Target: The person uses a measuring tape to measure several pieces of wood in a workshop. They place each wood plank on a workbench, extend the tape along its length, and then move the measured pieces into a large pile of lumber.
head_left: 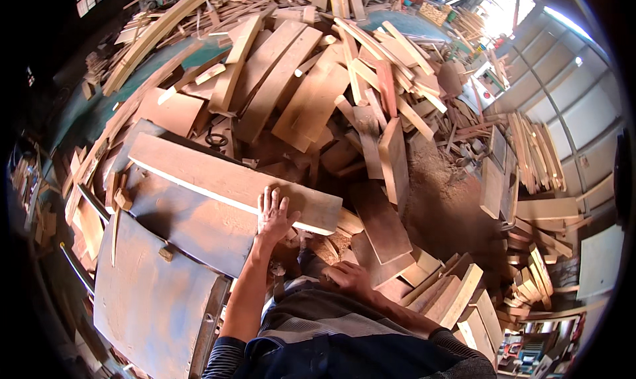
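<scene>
A long, thick wooden board [218,184] lies slantwise across the metal machine table [185,223], its right end jutting past the table's edge. My left hand [273,213] rests flat on top of the board near that end, fingers spread and not wrapped round it. Close to my body, beside my leg, is my right hand [348,276]. Its fingers look curled in, and whatever they may hold is hidden. Sawdust and wood scraps [328,246] lie between the two hands, below the board's end.
A heap of loose planks [311,94] fills the space ahead. Stacked offcuts [450,293] stand close on my right. A second metal table panel [152,293] is at my near left. Sawdust [430,174] covers the floor at right, with more timber [536,154] against the wall.
</scene>
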A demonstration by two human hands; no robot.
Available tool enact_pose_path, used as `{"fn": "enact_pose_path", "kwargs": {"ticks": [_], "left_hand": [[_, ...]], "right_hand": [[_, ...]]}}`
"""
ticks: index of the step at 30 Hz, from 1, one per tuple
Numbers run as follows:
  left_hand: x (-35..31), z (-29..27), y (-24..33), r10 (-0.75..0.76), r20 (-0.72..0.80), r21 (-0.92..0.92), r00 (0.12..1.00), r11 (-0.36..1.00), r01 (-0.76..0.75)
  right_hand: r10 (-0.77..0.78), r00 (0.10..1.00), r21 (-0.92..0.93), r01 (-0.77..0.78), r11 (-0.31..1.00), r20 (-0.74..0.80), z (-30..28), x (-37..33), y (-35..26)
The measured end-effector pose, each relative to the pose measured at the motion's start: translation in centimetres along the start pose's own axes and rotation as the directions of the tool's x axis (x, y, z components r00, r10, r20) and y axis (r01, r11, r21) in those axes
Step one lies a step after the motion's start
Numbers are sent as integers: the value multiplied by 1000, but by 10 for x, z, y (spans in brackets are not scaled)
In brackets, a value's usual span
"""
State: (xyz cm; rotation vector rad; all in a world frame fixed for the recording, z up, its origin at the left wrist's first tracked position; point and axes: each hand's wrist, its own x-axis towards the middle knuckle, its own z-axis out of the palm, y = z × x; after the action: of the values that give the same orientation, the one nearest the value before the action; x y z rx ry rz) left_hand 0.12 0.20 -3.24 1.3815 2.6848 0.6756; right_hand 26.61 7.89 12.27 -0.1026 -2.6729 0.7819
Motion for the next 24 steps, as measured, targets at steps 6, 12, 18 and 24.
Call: {"fn": "enact_pose_path", "kwargs": {"ticks": [6, 12, 18, 24], "left_hand": [[2, 5, -1, 14, -2, 27, 1000, 1000, -14], [1, -1, -1, -15, 58, 25, 998, 1000, 14], [2, -1, 1, -18, 86, 27, 996, 999, 16], [4, 0, 2, -10, 65, 22, 998, 1000, 9]], "right_hand": [[-6, 1000, 21, 7, 1000, -4, 1, -6, 3], [28, 1000, 35, -29, 999, 7, 5, -7, 6], [32, 999, 33, -32, 999, 1, 10, -11, 11], [24, 1000, 19, -24, 1000, -2, 9, -11, 14]]}}
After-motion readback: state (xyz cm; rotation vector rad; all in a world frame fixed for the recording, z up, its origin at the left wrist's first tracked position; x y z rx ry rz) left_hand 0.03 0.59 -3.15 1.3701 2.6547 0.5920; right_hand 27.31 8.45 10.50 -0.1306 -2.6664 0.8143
